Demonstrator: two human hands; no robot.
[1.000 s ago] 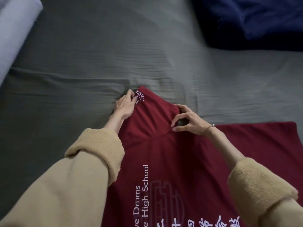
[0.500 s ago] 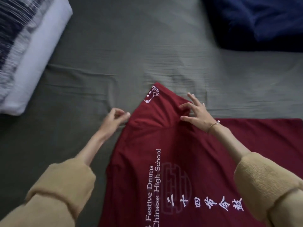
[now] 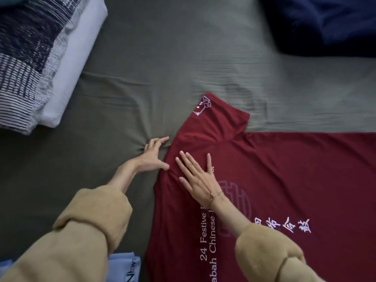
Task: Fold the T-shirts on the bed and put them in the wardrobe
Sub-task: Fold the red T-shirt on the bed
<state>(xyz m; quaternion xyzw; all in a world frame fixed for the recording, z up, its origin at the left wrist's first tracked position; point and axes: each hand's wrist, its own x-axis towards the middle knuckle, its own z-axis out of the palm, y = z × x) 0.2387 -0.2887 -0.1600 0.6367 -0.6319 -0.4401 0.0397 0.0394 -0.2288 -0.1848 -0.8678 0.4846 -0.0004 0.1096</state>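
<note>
my right hand (image 3: 200,176) lies flat on the red t-shirt (image 3: 284,180), left hand (image 3: 153,155) spread at its edge; i could drag wrinkles in.

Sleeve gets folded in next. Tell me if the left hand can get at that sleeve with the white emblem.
Probably yes. The left hand rests at the red T-shirt edge, just below the sleeve; only bare bedsheet lies between.

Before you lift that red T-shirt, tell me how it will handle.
The red T-shirt is probably floppy: it lies flat, creasing beside the right hand. It looks light and thin. It may drag the bedsheet, which bunches at the left hand.
</note>
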